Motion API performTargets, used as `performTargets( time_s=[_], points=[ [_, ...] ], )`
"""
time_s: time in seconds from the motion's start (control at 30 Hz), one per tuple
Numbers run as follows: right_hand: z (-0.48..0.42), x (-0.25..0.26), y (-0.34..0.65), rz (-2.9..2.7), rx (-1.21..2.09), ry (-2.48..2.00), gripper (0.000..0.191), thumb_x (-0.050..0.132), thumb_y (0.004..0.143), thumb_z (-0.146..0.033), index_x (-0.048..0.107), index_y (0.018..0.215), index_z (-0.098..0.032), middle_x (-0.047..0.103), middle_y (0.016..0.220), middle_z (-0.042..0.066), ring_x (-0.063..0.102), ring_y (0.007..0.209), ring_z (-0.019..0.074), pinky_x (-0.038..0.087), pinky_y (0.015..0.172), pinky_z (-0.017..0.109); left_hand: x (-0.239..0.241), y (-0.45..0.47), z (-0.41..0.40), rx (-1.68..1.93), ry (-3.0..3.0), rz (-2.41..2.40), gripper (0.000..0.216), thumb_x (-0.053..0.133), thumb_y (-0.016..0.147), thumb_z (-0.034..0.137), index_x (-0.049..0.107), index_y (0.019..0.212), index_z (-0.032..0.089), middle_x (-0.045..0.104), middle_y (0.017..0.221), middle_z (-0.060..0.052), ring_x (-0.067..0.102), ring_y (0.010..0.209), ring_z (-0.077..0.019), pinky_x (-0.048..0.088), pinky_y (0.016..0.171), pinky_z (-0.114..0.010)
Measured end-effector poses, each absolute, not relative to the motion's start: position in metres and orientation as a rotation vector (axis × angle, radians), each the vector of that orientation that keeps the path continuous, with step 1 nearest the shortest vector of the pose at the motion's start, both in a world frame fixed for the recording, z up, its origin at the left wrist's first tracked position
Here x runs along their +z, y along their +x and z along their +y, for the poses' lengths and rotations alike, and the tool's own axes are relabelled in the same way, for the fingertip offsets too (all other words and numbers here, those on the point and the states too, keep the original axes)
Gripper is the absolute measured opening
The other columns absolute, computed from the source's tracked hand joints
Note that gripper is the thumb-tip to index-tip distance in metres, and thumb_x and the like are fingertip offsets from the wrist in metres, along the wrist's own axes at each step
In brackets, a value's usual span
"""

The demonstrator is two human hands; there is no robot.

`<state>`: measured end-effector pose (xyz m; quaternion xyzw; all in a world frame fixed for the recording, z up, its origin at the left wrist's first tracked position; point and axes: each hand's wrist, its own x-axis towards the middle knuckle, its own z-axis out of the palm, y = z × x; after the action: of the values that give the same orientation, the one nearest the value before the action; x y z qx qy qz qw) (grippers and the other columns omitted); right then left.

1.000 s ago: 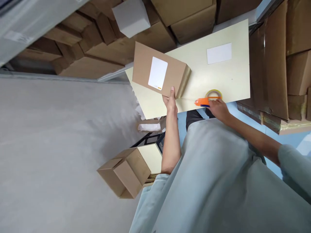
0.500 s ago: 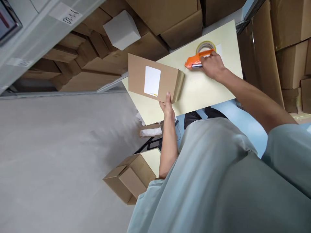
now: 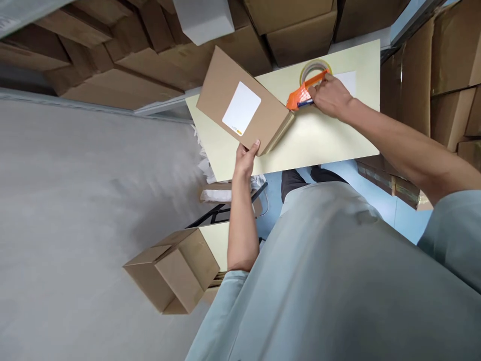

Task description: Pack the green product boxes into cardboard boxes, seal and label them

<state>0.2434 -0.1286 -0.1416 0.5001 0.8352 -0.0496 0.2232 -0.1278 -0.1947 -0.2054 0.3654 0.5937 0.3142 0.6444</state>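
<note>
My left hand [image 3: 246,159] grips the near edge of a cardboard box [image 3: 221,82], thumb on top. The box is tilted over the left part of a pale yellow table [image 3: 315,140], and a white label [image 3: 241,109] sits on its upper face. My right hand [image 3: 330,94] is closed around an orange tape dispenser [image 3: 299,96] loaded with a roll of tape [image 3: 303,72]. The dispenser's front end is at the box's right corner; whether they touch I cannot tell. A white sheet [image 3: 346,81] lies on the table behind my right hand.
Cardboard boxes [image 3: 300,45] line the shelf beyond the table, with a white box [image 3: 205,20] among them. More cartons [image 3: 454,55] are stacked at right. An open carton [image 3: 176,273] stands at lower left, beside a grey wall [image 3: 75,210].
The box has turned clockwise, its right end now lower and close to the dispenser. The dispenser has tilted slightly in my right hand. The whole view has shifted a little.
</note>
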Motion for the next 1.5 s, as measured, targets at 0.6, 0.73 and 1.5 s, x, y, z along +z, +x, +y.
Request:
performTargets(
  time_s=[0.6,0.73,1.5],
  points=[
    [-0.285,-0.158,0.043,2.342,-0.816,1.358,0.047,0.032,0.108,0.0,0.064,0.142,0.006,0.082,0.117,0.026,0.079,0.108,0.0308,0.047,0.114,0.048,-0.158,-0.081,-0.2,0.184,1.727,1.976,0.067,0.044,0.118,0.048,0.038,0.181,0.027,0.019,0.194,-0.007,-0.003,0.182,-0.0278,0.002,0.147,-0.061],
    [-0.302,-0.153,0.07,2.327,-0.881,1.33,0.048,0.033,0.108,0.001,0.065,0.144,0.004,0.083,0.117,0.024,0.079,0.105,0.0288,0.048,0.109,0.043,-0.154,-0.084,-0.202,0.125,1.783,1.976,0.065,0.037,0.121,0.044,0.036,0.182,0.022,0.017,0.194,-0.009,-0.002,0.182,-0.0273,0.0,0.147,-0.058],
    [-0.133,-0.219,0.221,2.229,-0.379,1.668,0.055,0.026,0.12,-0.023,0.062,0.148,0.009,0.084,0.108,0.022,0.079,0.102,0.0279,0.045,0.11,0.047,-0.15,-0.088,-0.198,0.15,1.764,1.942,0.07,0.044,0.113,0.043,0.039,0.179,0.021,0.018,0.193,-0.014,0.0,0.182,-0.0299,0.001,0.146,-0.062]
  ],
)
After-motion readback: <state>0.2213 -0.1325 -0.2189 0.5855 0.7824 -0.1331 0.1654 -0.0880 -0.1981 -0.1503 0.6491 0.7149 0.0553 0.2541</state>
